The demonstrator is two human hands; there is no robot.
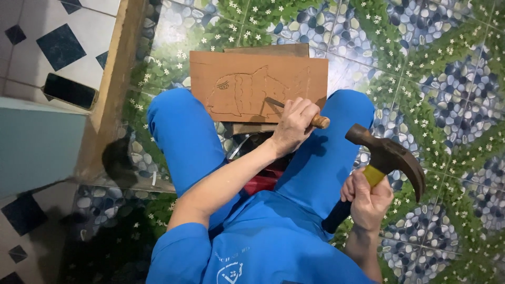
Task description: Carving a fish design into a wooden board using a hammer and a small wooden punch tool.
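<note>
Head view looking straight down at someone in blue clothes sitting low on a tiled floor (447, 63) with a pebble and flower print. The landmark here is the wooden board (252, 79), a flat brown rectangle lying on the floor between the knees, with a fish-like outline already cut into its face.

The left hand (294, 123) is wrapped tight around a chisel (294, 110), wooden handle end poking out on the side away from the board's middle, metal tip planted on the board's near edge area, right by the outline's tail end. The blade leans at a slant, not upright.

The right hand (368, 202) is closed round the handle of a claw hammer (386, 160), yellow band just above the fist, black grip below it. The hammer is off to the right of the board and nearer the person, head raised and clear of the chisel handle, not touching it.

Under the board there's a second, darker plank (268, 50) peeking out along the far edge. Way left of the board, past a raised step edge, a dark phone (69, 91) lies flat on white tiles with black diamonds
</note>
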